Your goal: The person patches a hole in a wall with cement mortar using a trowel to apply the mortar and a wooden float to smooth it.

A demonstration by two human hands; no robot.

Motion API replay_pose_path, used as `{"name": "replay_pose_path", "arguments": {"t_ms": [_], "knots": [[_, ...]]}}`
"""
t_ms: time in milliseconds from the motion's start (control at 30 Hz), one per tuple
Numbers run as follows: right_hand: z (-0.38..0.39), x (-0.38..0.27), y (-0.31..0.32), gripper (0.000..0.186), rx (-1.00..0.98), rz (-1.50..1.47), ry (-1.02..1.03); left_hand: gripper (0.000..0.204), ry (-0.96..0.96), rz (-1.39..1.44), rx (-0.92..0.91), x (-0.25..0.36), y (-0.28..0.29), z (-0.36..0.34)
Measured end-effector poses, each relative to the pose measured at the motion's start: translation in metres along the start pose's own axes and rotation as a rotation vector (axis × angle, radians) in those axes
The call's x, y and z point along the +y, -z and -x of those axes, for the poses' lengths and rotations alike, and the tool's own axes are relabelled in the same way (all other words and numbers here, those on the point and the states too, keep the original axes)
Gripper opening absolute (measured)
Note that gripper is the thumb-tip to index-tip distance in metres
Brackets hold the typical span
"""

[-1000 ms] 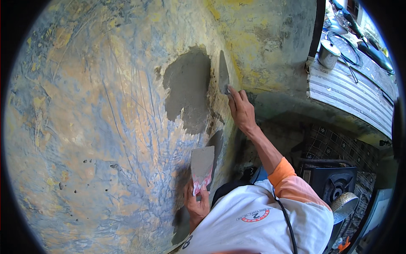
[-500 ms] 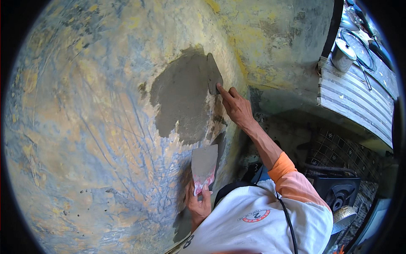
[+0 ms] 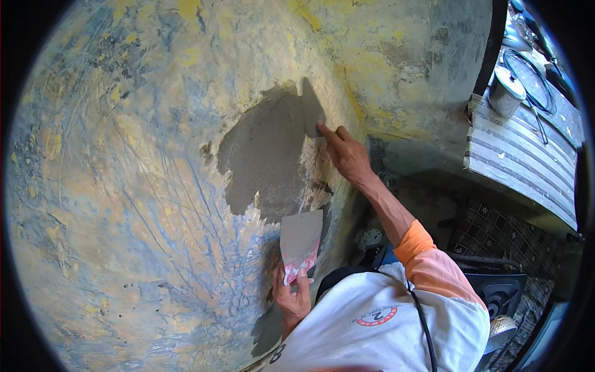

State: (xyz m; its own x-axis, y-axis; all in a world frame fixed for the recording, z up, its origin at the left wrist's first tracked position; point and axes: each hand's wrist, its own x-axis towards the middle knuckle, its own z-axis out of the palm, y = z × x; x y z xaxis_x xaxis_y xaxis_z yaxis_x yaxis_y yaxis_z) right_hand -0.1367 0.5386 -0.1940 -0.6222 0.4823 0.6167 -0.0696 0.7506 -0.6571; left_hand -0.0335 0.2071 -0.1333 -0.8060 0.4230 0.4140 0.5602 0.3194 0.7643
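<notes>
R hand (image 3: 348, 155) grip clenched on trowel (image 3: 312, 110), blade against wet grey patch (image 3: 263, 155) on wall (image 3: 124, 186). L hand (image 3: 292, 296) grip grasps scraper (image 3: 301, 243).

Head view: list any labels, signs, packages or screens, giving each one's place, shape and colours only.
Round badge: on the white shirt at the lower edge; red ring with dark marks inside.
No packages, signs or screens in view.

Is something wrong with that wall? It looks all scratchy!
Yes. The yellow-blue painted wall is scraped and worn. The wet grey plaster patch covers one part, where the right hand presses a grey trowel.
</notes>
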Motion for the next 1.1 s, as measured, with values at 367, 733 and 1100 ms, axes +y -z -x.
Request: {"name": "replay_pose_path", "arguments": {"t_ms": [367, 733, 1100], "knots": [[0.001, -0.068, 0.056, 0.045, -0.074, -0.313, -0.108, 0.03, -0.026, 0.074, 0.044, 0.007, 0.015, 0.003], [0.089, -0.08, 0.011, 0.053, -0.08, -0.213, 0.036, 0.029, -0.194, 0.074, 0.19, -0.016, 0.048, 0.032], [0.13, -0.118, -0.039, 0.048, 0.039, -0.455, -0.158, 0.03, -0.257, 0.096, 0.262, -0.004, 0.064, 0.043]]}}
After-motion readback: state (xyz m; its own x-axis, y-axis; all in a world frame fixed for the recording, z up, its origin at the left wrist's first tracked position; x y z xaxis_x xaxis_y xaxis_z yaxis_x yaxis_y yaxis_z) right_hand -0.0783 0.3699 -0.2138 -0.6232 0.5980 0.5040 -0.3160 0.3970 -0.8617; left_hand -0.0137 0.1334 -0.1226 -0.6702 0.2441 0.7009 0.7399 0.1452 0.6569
